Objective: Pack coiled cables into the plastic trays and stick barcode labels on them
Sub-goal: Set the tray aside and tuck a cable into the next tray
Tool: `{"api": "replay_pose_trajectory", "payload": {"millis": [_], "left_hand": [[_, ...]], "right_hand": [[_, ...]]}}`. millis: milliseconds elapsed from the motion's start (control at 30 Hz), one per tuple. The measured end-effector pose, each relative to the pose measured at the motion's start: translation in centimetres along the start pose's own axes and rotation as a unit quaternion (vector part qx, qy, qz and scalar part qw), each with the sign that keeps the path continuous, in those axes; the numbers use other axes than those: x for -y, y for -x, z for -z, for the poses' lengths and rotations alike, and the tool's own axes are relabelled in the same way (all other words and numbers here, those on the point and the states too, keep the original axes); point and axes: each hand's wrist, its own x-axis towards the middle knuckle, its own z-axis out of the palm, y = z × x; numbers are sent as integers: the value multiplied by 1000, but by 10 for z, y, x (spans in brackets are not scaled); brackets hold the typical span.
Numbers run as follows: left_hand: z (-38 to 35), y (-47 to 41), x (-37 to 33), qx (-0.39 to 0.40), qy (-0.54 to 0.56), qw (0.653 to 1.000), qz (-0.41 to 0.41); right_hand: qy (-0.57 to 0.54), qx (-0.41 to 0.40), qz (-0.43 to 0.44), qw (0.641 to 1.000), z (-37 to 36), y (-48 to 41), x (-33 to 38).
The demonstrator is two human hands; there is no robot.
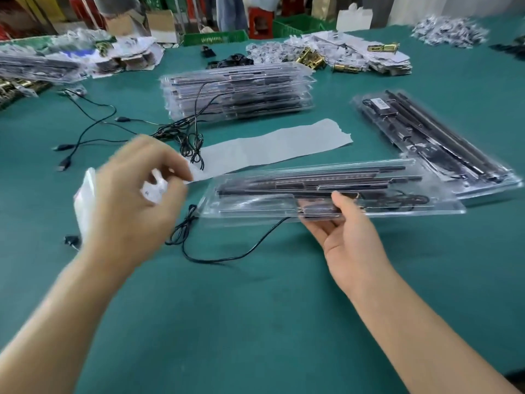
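My right hand (345, 231) grips the near edge of a clear plastic tray (403, 207), thumb on top and fingers beneath, holding it slightly off the green table. The tray carries black rods and a coiled black cable (403, 201) at its right end. My left hand (133, 194), blurred, pinches a small white label (154, 190) and holds a white sheet (83, 203) against the palm. A loose black cable (199, 251) lies under the tray's left end. A second filled tray (483, 177) with a barcode label (380, 104) lies to the right.
A stack of filled clear trays (238, 92) stands behind a long grey backing strip (272, 149). Several loose USB cables (93, 132) sprawl at the left. Piles of paper and brass parts (341, 56) line the far table edge; more trays (37, 66) are far left.
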Motion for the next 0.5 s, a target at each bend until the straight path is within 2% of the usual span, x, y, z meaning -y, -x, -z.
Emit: {"api": "replay_pose_trajectory", "payload": {"millis": [33, 100, 200, 367, 500], "left_hand": [[-15, 5, -9, 10, -7, 1000, -27], [-44, 20, -17, 89, -43, 993, -67], [-65, 38, -13, 169, -86, 980, -66], [-70, 45, -8, 157, -77, 983, -63], [-70, 51, -3, 150, -110, 979, -87]], "right_hand": [[1, -4, -8, 1000, -3, 1, -5], [2, -5, -22, 1000, -6, 3, -12], [27, 27, -46, 998, -8, 6, -19], [61, 85, -154, 982, 5, 8, -5], [215, 148, -244, 934, 31, 14, 24]]}}
